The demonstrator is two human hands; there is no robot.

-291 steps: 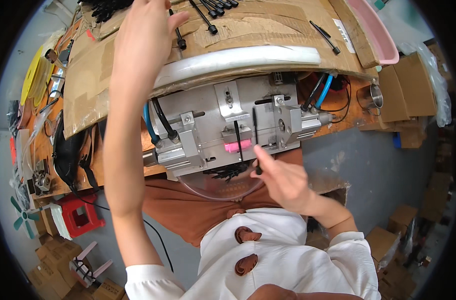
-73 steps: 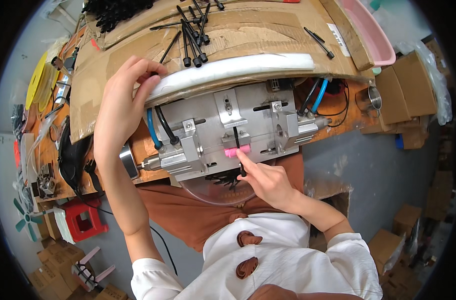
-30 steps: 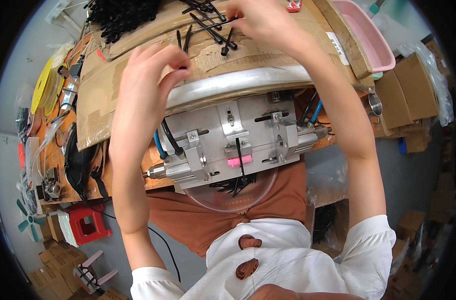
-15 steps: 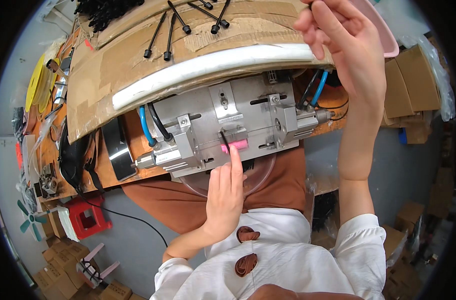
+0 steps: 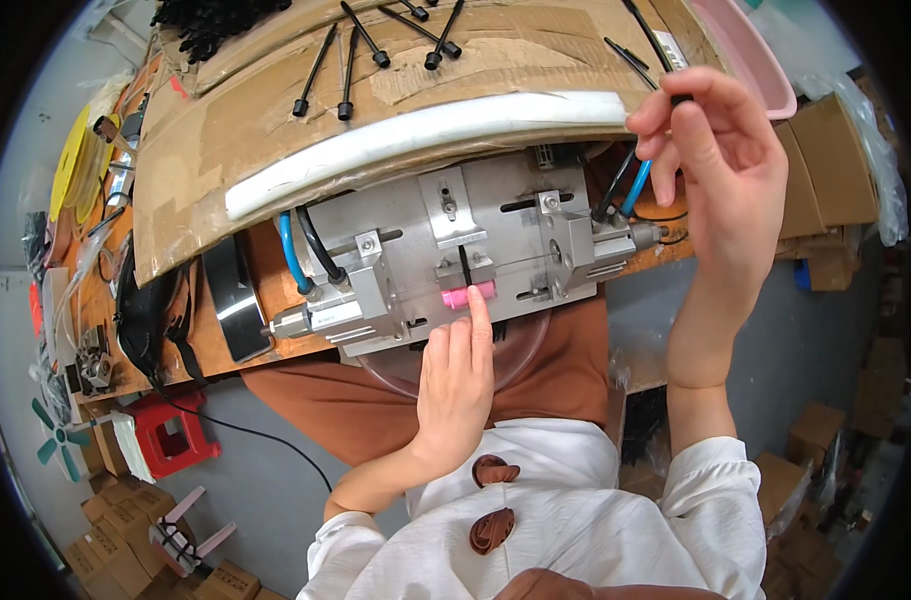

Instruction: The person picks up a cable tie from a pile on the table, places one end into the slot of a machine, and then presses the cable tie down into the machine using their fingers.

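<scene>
The left hand (image 5: 456,385) sets its index finger at a black rod (image 5: 465,264) over the pink piece (image 5: 455,298) on a metal fixture (image 5: 496,228) — any grip, I cannot tell — while the right hand (image 5: 728,155) pinches a capped rod (image 5: 651,38).

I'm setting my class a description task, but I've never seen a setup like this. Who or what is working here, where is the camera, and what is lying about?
No machine arms here: the left hand and right hand are a person's own, bare. The wide fisheye camera sits on their head, looking down, so straight edges bend. The metal fixture sits on a wooden bench, with blue and black tubes at its sides. The left index fingertip is at a pink piece on the fixture. The right hand pinches a long black rod. More black rods lie on the cardboard, behind a white strip.
</scene>
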